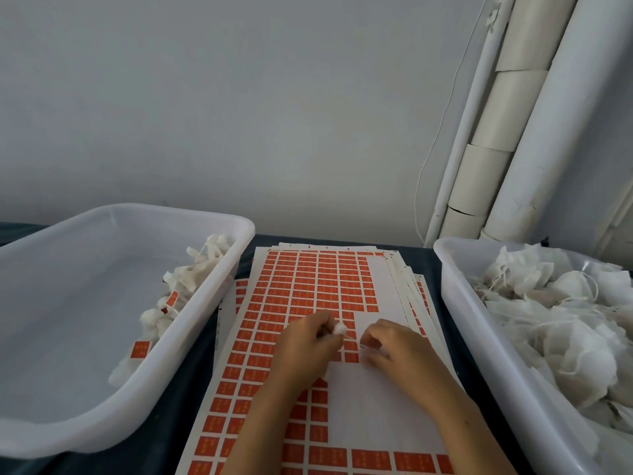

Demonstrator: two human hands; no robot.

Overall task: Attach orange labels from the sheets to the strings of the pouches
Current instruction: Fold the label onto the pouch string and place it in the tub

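A stack of label sheets (308,286) with rows of orange labels lies between two bins; part of the top sheet is bare white backing. My left hand (308,344) holds a small white pouch (340,328) over the sheet. Its thin string runs right toward my right hand (394,347), whose fingertips are pinched together at the sheet near the edge of the orange labels. What the right fingers pinch is too small to tell, string or label.
A white bin (51,430) on the left holds labelled pouches (178,289) along its right wall. A white bin (455,303) on the right is heaped with unlabelled pouches (565,320). White pipes (513,132) rise behind it against the grey wall.
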